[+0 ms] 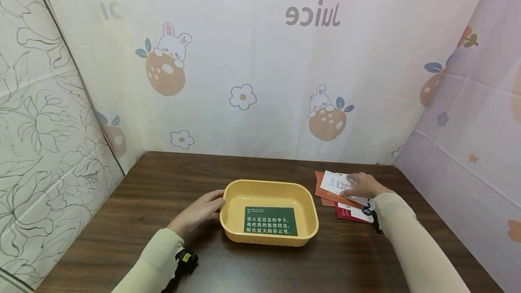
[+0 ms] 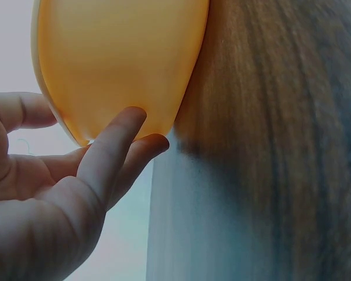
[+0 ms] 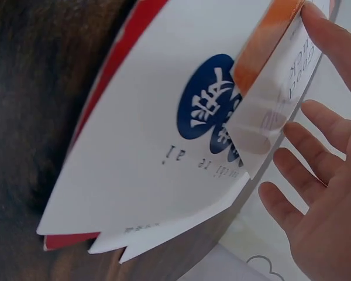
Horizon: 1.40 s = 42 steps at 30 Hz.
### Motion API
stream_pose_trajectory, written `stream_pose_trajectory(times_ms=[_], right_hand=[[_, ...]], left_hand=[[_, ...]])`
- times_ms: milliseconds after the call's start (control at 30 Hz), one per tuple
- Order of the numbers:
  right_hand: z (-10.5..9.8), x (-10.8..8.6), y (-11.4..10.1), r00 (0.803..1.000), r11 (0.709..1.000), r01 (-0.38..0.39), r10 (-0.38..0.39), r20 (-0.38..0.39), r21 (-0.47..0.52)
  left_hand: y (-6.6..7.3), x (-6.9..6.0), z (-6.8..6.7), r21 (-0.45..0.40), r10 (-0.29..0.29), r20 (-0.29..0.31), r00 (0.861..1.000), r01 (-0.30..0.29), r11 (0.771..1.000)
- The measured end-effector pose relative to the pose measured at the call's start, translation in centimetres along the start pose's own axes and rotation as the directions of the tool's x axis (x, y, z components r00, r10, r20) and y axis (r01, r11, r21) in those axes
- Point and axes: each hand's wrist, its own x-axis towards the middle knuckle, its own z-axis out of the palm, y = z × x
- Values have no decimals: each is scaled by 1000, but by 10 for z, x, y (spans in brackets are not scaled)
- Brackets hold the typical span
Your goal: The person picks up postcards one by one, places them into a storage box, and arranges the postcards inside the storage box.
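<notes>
A yellow tray [image 1: 266,239] stands on the table with a green card [image 1: 270,220] printed with white characters lying inside. My left hand [image 1: 202,211] holds the tray's left end; in the left wrist view, fingertips [image 2: 131,117] lie against its outer wall and another digit reaches behind the rim. To the right, my right hand [image 1: 366,185] pinches a white "Good Luck" card [image 1: 334,183] on top of a loose pile. Beneath it are orange cards [image 1: 320,189] and a red-and-white card [image 1: 346,213]. In the right wrist view, a white card [image 3: 134,134] bears blue ovals.
The dark wooden table [image 1: 244,270] ends at a printed curtain [image 1: 264,58] behind, with more patterned hangings to left and right. A black strap device with a yellow label [image 1: 186,259] is at the left wrist.
</notes>
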Motion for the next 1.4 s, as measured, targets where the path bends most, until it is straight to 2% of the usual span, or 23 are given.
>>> stream_pose_trajectory(times_ms=[267, 433, 767, 900, 1133, 1333, 1400], right_hand=[[4, 3, 3, 1000, 999, -1, 1, 10, -53], [7, 6, 8, 1000, 999, -14, 15, 7, -37], [7, 5, 7, 991, 997, 20, -29, -130, -70], [6, 3, 7, 984, 999, 33, -36, -175, -20], [1, 4, 10, 974, 987, 30, 7, -225, 159], [-2, 5, 10, 979, 954, -13, 72, -190, 299], [-3, 5, 10, 981, 949, -21, 81, -178, 314]], left_hand=[[-1, 0, 0, -3, -6, -6, 1000, 6, 1000], [-2, 1, 0, -7, -5, -8, 1000, 5, 1000], [-3, 2, 0, -9, -10, -14, 1000, 10, 1000], [-3, 2, 0, -10, -12, -9, 1000, 12, 1000], [-1, 2, -1, -10, -13, -7, 1000, 13, 1000], [-1, 2, -1, -2, -18, -4, 1000, 18, 1000], [0, 1, 0, -1, -19, -2, 1000, 19, 1000]])
